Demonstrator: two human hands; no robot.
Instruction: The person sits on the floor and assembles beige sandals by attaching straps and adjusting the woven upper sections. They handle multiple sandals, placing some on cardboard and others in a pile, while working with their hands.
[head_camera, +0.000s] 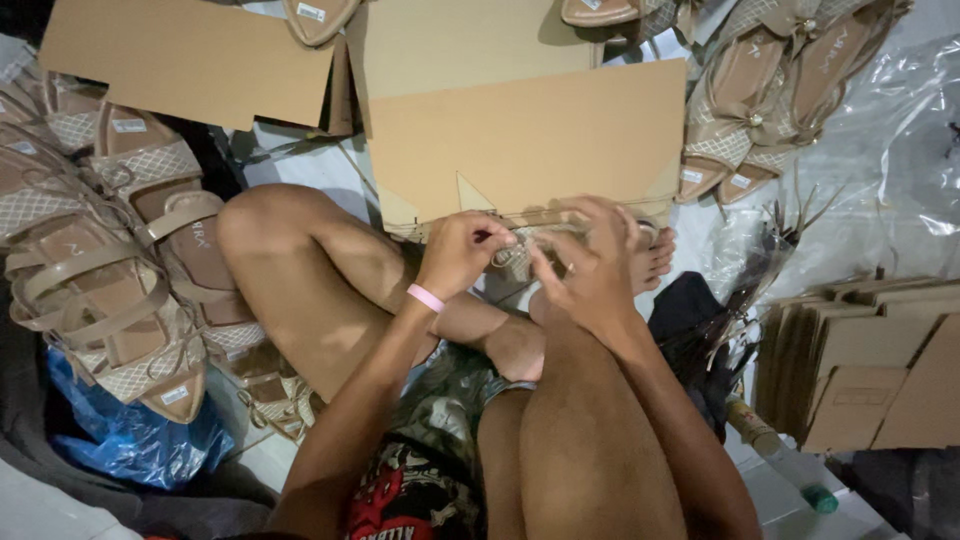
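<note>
Scene is lit unevenly, dim and warm overall. The cardboard box (525, 140) at top centre is lit brightest; glare is seen on the clear plastic sheet (890, 150) at right. Deep shadow is found in the lower left and lower right corners. Wide-angle bending is noted at the edges. Slight softness is seen on the hands; noise in dark areas.

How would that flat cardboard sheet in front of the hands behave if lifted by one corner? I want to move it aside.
The cardboard sheet looks thin and creased, so it would probably sag or fold along its crease. It seems light for its size. Sandals lie against its right edge and might shift.
</note>
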